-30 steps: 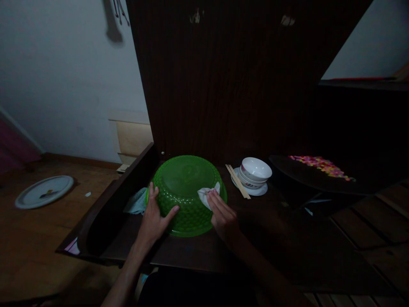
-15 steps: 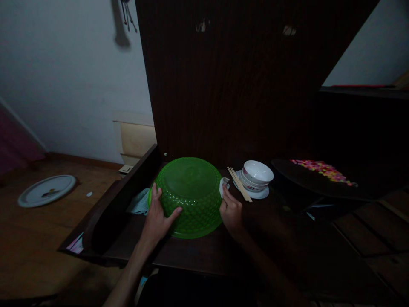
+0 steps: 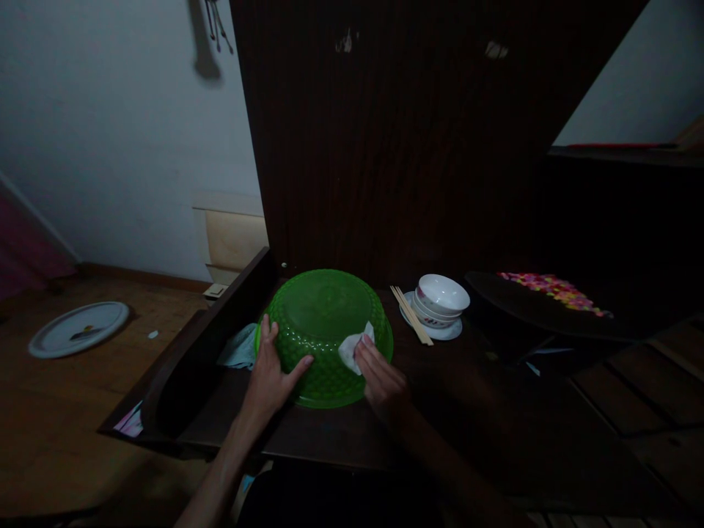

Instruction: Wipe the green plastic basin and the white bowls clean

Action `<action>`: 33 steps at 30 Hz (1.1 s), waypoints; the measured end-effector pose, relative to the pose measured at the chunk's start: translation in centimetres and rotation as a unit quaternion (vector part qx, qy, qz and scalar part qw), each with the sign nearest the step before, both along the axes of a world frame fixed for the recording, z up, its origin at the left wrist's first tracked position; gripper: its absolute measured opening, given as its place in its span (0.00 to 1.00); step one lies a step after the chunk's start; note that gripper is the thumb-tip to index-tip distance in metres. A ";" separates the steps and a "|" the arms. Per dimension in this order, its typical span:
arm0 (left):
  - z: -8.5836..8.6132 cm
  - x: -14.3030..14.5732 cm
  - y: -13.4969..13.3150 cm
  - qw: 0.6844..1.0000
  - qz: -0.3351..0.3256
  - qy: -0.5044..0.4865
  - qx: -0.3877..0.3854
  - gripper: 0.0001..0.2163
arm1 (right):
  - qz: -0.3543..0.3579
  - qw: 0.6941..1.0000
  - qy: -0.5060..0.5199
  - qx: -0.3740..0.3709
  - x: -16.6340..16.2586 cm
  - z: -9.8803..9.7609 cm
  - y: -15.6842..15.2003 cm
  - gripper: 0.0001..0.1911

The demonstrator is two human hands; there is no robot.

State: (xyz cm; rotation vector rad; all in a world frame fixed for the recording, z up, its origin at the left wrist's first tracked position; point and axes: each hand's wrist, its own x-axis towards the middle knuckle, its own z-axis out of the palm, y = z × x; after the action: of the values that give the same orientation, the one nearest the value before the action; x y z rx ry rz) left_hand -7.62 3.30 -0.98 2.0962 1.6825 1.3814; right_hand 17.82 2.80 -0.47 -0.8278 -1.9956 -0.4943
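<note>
A green plastic basin (image 3: 322, 323) lies upside down on a dark wooden table (image 3: 341, 433). My left hand (image 3: 270, 374) rests spread against its near left side, thumb on the wall. My right hand (image 3: 380, 381) presses a small white tissue (image 3: 352, 346) against the basin's right side with flat fingers.
A light cloth (image 3: 239, 347) lies left of the basin. Chopsticks (image 3: 411, 315) and stacked white bowls on a saucer (image 3: 441, 299) sit to its right. A dark tray with colourful bits (image 3: 550, 293) is further right. A white plate (image 3: 78, 328) lies on the floor at left.
My right hand with the tissue moved from the basin's right rim back onto its near right side. The left hand stayed in place.
</note>
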 end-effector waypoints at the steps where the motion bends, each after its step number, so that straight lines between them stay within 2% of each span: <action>1: 0.0 0.0 0.0 1.000 0.000 -0.001 -0.004 0.41 | -0.025 0.999 0.028 -0.007 0.8 -0.1 1.1 0.31; 2: 0.0 0.0 0.0 1.000 -0.001 -0.001 -0.008 0.41 | -0.057 0.997 0.057 -0.021 1.6 -0.1 2.2 0.31; 4: 0.0 0.0 0.0 1.000 -0.002 0.001 -0.009 0.41 | -0.109 0.984 0.098 -0.098 2.8 -0.3 4.2 0.29; 6: -0.1 0.1 0.1 1.000 -0.002 0.001 -0.006 0.42 | -0.130 0.972 0.120 -0.155 3.4 -0.3 5.4 0.26; 10: -0.4 0.4 0.1 1.000 -0.004 0.001 0.004 0.42 | -0.148 0.962 0.146 -0.178 3.1 -0.6 5.3 0.23; 15: -0.5 0.7 0.1 1.000 -0.007 0.005 0.009 0.42 | -0.142 0.964 0.160 -0.160 1.8 -2.9 2.2 0.21; 19: -0.3 0.8 0.0 1.000 -0.009 0.000 -0.010 0.44 | -0.142 0.979 0.085 -0.120 -0.5 -5.2 -2.4 0.22; 22: -0.1 0.9 0.0 1.000 -0.014 -0.018 -0.019 0.45 | -0.116 0.989 0.024 -0.086 -2.7 -6.1 -5.4 0.22; 25: 0.0 1.0 -0.1 0.999 -0.010 -0.025 -0.028 0.45 | -0.098 0.993 0.022 -0.061 -3.7 -6.4 -6.4 0.23; 28: 0.1 1.0 -0.1 0.999 -0.006 -0.019 -0.031 0.45 | -0.134 0.986 0.061 -0.082 -3.0 -6.1 -5.2 0.23; 33: 0.1 0.7 -0.1 0.999 -0.011 0.001 -0.033 0.43 | -0.181 0.966 0.132 -0.128 0.0 -3.9 -0.1 0.23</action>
State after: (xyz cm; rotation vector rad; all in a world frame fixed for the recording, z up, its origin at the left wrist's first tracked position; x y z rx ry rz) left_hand -6.89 3.18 -0.89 2.0735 1.6773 1.3005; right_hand 17.80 2.68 -4.39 -1.3604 -1.6867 -0.3112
